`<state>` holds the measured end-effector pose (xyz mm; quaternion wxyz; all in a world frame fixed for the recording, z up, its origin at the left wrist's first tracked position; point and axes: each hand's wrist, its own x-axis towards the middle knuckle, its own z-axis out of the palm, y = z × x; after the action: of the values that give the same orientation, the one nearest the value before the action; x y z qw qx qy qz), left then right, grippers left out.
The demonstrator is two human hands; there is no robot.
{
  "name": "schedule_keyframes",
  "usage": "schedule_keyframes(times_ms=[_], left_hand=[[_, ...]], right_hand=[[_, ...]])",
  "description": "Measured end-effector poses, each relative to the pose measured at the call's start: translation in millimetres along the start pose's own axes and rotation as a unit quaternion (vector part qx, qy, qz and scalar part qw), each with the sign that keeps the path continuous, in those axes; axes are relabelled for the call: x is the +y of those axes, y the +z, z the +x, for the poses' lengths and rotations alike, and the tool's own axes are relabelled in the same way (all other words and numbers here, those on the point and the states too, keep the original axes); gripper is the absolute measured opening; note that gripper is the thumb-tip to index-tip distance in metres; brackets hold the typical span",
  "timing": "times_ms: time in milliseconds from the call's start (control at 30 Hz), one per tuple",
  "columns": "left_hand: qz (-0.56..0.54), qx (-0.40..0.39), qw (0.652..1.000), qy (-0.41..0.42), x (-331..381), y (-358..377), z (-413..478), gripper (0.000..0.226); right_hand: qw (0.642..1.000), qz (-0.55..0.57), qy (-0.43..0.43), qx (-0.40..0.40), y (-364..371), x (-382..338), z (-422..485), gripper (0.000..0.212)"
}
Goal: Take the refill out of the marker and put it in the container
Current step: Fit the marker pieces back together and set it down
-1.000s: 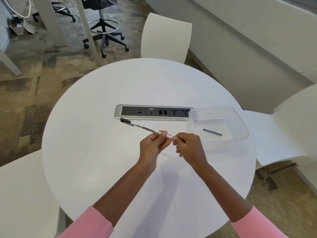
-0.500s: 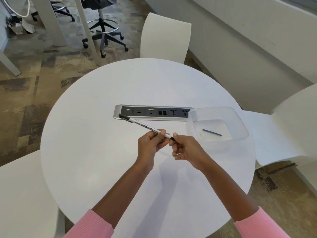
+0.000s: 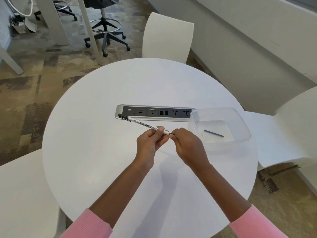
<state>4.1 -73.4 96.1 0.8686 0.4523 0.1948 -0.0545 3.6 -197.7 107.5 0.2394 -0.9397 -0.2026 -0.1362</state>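
A thin white marker [image 3: 145, 125] with a black cap and black lettering slants above the round white table [image 3: 106, 169], cap toward the far left. My left hand [image 3: 151, 143] grips its barrel near the back end. A short dark refill tip [image 3: 170, 133] shows at that end, and my right hand [image 3: 187, 146] pinches it with its fingertips. The clear plastic container [image 3: 240, 121] stands on the table to the right of my hands. A blue refill stick [image 3: 213, 133] lies flat inside it.
A silver socket panel [image 3: 154, 112] is set into the table beyond the marker, touching the container's left corner. White chairs stand at the far side [image 3: 168, 36], at the right [image 3: 283, 134] and at the near left [image 3: 22, 194]. A black office chair [image 3: 104, 31] stands farther back.
The marker's cap end has lifted slightly toward the socket panel. A dark tip has appeared at the marker's back end where it was white, and my right fingers have closed on it.
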Motion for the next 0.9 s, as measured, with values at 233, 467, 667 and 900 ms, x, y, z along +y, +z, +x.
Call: schedule_keyframes(times_ms=[233, 467, 667, 900], left_hand=[[0.021, -0.007, 1.000, 0.007, -2.4, 2.6, 3.1, 0.015], [0.059, -0.007, 0.998, -0.001, -9.8, -2.3, 3.0, 0.017], [0.088, -0.026, 0.996, 0.012, -13.2, -4.9, 2.4, 0.020], [0.073, -0.022, 0.997, 0.007, -8.0, -11.7, 7.6, 0.018]], right_hand=[[0.981, 0.127, 0.143, -0.018, 8.8, 0.0, 6.1, 0.026], [0.848, 0.341, 0.364, -0.178, 3.9, 6.1, 20.4, 0.044], [0.585, 0.555, 0.505, -0.309, -0.6, 20.3, 25.2, 0.037], [0.563, 0.609, 0.470, -0.302, 6.4, 14.2, 22.4, 0.038]])
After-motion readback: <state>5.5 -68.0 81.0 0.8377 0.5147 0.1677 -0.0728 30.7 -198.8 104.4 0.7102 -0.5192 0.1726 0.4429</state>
